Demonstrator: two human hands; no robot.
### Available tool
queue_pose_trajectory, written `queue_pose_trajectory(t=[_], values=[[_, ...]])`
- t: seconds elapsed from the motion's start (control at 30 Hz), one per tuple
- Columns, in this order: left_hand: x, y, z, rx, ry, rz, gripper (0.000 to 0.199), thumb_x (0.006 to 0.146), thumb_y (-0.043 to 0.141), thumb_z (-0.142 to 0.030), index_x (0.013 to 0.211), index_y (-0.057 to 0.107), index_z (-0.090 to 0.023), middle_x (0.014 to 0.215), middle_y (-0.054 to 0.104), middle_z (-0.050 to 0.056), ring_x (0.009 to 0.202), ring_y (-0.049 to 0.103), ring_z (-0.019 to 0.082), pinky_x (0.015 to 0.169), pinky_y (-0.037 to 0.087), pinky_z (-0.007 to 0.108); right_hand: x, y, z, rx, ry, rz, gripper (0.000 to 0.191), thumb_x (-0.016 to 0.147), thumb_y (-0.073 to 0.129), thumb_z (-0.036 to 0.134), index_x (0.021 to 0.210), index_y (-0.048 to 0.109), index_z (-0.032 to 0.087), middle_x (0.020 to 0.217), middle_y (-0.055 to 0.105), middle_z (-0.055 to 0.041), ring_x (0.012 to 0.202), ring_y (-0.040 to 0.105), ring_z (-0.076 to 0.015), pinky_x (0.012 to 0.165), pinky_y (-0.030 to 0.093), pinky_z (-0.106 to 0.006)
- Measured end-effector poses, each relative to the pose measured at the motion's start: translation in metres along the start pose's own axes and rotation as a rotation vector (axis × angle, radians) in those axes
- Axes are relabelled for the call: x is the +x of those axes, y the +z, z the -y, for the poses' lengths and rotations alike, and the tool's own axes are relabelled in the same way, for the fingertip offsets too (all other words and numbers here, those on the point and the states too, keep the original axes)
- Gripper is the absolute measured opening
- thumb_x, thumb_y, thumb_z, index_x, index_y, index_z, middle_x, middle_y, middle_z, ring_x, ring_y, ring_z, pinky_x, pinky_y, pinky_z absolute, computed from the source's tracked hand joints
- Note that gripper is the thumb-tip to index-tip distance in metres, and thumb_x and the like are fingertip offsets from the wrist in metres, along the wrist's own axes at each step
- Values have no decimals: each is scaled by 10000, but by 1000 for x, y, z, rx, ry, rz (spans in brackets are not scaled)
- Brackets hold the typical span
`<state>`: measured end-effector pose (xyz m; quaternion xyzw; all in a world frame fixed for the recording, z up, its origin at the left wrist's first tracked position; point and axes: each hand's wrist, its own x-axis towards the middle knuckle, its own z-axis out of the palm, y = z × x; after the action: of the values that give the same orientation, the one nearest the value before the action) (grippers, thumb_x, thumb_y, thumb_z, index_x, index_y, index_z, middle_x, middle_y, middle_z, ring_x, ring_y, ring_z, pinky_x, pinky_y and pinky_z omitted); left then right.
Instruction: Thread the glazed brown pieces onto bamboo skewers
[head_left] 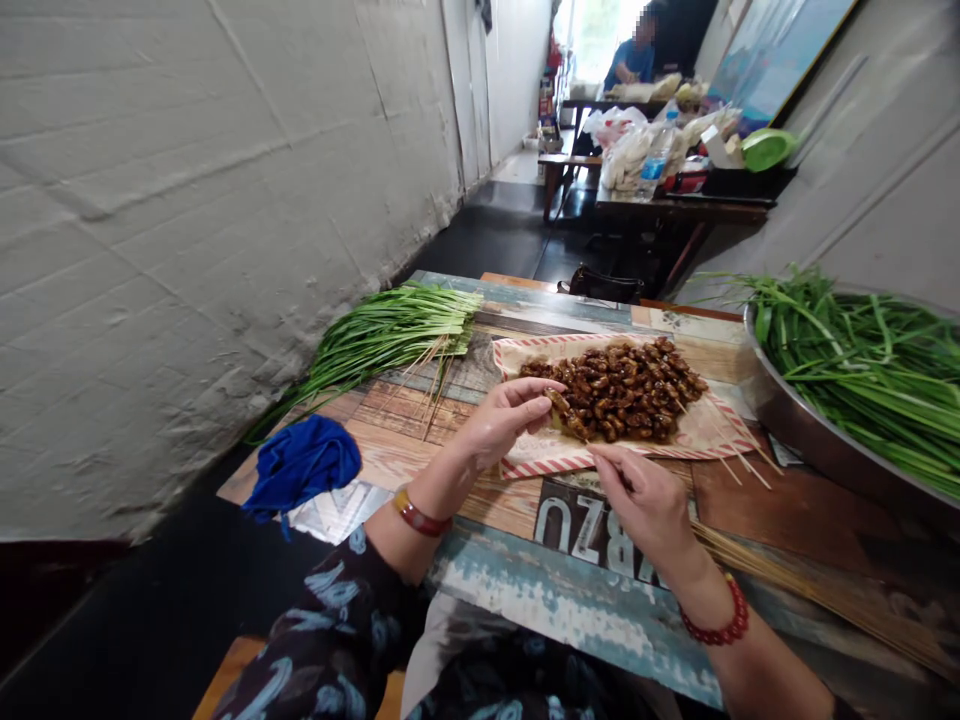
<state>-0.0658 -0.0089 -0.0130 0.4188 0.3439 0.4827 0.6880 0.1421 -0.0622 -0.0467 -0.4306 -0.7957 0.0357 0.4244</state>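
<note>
Glazed brown morsels (619,390) lie heaped on red-striped paper (536,462), the left hand (502,420) pinching one snugly at the pile's edge, the right hand (645,500) closed on a thin bamboo skewer (607,465) close beside it.

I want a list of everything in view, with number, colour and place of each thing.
paper liner: one, white with red stripes, table centre
glazed food pieces: many, dark brown, on paper liner
chive bundle: one, green, table left
steel basin of chives: one, silver and green, table right
bamboo skewers: many, tan, table lower right
cloth: one, blue, table left
plastic bottle: one, clear, far table
co-worker: one, blue top, far end
left hand: one, amber bracelet, holds one glazed piece
right hand: one, red bead bracelet, pinches a skewer
</note>
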Motion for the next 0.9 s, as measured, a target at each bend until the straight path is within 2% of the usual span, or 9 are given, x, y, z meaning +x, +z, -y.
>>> queue_pose_trajectory(t=[0.17, 0.5, 0.9], values=[[-1, 4, 1, -99, -21, -29, 340, 657, 826, -306, 944, 736, -147, 897, 719, 81, 620, 530, 58, 585, 380, 188, -3, 2, 0, -26, -2, 22, 155, 949, 526, 193, 995, 674, 187, 912, 767, -40, 787, 730, -155, 741, 560, -260], [-2, 7, 0, -91, -14, -36, 326, 658, 821, -299, 917, 739, -120, 840, 715, 76, 605, 545, 65, 562, 374, 194, 1, 2, 8, -61, -54, -25, 176, 945, 519, 176, 969, 690, 144, 854, 761, -75, 721, 729, -174, 672, 560, -257], [-1, 7, 1, -90, -14, -40, 302, 662, 815, -297, 902, 748, -126, 848, 716, 71, 623, 572, 79, 616, 416, 230, 1, 8, 10, -31, 13, 11, 208, 959, 484, 192, 995, 689, 188, 879, 763, -72, 753, 725, -179, 703, 560, -279]])
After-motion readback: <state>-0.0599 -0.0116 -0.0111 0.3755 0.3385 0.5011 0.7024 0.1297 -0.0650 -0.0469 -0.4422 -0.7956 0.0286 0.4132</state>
